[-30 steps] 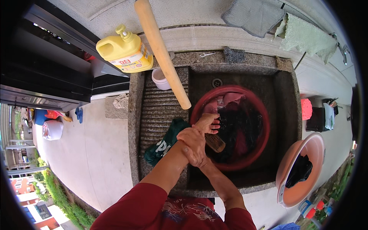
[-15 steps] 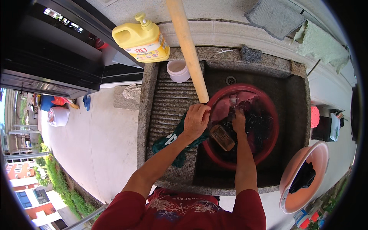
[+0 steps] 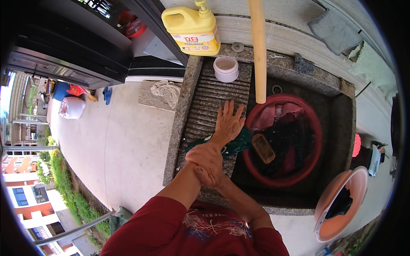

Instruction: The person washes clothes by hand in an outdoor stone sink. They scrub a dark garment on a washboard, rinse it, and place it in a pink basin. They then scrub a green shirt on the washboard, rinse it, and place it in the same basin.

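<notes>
My left hand is open, fingers spread, above the ribbed stone washboard. My right hand crosses over and is wrapped around my left forearm near the wrist. Under and beside the left wrist lies a dark green garment on the washboard, partly hidden by my arms. Right of it, in the sink, a red basin holds water with dark and pink clothes. A brown wooden scrubbing brush rests at the basin's left side, apart from both hands.
A yellow pump jug and a pinkish-white tub stand at the back. A pale wooden pole slants down over the sink. At the right, a pink basin holds dark cloth.
My right hand has left the water in the red basin and moved left onto my left forearm. My left hand has spread its fingers. The view has shifted, with the sink lying farther right.
</notes>
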A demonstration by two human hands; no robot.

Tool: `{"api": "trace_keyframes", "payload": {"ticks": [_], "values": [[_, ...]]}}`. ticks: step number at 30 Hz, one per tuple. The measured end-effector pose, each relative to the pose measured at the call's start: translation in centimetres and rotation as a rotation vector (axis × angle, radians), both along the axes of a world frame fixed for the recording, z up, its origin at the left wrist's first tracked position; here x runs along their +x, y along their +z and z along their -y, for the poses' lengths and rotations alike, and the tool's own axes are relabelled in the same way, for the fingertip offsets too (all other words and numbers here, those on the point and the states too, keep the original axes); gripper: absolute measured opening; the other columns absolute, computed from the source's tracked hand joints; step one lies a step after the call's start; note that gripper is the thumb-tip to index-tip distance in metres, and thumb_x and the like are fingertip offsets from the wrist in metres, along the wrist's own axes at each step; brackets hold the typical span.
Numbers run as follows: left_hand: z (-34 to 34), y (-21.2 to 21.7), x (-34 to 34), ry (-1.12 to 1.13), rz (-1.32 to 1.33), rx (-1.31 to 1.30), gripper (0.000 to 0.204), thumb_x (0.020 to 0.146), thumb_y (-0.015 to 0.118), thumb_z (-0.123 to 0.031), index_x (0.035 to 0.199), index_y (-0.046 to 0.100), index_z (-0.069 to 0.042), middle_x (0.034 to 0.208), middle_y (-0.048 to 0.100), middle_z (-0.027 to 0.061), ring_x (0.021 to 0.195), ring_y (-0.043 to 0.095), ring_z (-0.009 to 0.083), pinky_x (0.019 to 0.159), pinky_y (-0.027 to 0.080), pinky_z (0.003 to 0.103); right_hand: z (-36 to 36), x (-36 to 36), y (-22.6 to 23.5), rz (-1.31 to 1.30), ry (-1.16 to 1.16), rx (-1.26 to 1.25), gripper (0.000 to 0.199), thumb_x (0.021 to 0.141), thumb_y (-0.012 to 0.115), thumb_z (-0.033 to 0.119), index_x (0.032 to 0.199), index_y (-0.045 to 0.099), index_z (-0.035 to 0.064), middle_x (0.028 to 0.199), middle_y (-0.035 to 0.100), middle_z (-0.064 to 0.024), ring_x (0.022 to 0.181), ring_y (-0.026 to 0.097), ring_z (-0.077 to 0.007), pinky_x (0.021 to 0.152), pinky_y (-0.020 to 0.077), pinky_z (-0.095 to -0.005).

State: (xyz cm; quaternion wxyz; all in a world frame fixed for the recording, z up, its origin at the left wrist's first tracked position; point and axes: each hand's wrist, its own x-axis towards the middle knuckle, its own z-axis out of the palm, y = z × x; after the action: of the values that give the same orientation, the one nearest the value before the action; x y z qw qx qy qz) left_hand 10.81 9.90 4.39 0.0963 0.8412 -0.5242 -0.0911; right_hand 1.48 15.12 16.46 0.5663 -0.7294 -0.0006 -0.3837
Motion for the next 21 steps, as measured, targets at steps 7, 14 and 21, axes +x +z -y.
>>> {"api": "trace_keyframes", "payload": {"ticks": [7, 14, 21], "values": [[-5.2, 1.5, 1.1, -0.141, 0.035, 0.036, 0.045, 0.091, 0.054, -0.023, 0.133, 0.044, -0.012, 0.138, 0.039, 0.0182, 0.129, 0.034, 0.0383, 0.103, 0.030, 0.050, 7.7, 0.6, -10.1, -0.686, -0.875, -0.635, 0.032, 0.090, 0.052, 0.039, 0.095, 0.068, 0.0120, 0.122, 0.054, -0.0086, 0.116, 0.045, -0.0289, 0.089, 0.0340, -0.0461], [-15.8, 4.9, -2.3, 0.010, -0.028, -0.290, 0.018, 0.088, 0.056, -0.019, 0.102, 0.051, -0.009, 0.096, 0.048, 0.0085, 0.094, 0.047, 0.0274, 0.088, 0.033, 0.045, -2.0, -1.9, -8.3, -0.596, -0.545, -0.358, 0.027, 0.087, 0.055, 0.034, 0.077, 0.061, 0.0093, 0.081, 0.053, -0.0061, 0.078, 0.050, -0.0231, 0.067, 0.0360, -0.0386], [-6.8, 2.4, 2.3, 0.155, 0.047, 0.166, 0.037, 0.091, 0.051, -0.035, 0.115, 0.049, -0.007, 0.113, 0.042, 0.0143, 0.101, 0.042, 0.0321, 0.089, 0.030, 0.049, 6.7, 4.6, -10.4, -0.677, -0.839, -0.709, 0.025, 0.084, 0.059, 0.033, 0.072, 0.058, 0.0119, 0.076, 0.050, -0.0044, 0.073, 0.049, -0.0214, 0.061, 0.0342, -0.0381]]}}
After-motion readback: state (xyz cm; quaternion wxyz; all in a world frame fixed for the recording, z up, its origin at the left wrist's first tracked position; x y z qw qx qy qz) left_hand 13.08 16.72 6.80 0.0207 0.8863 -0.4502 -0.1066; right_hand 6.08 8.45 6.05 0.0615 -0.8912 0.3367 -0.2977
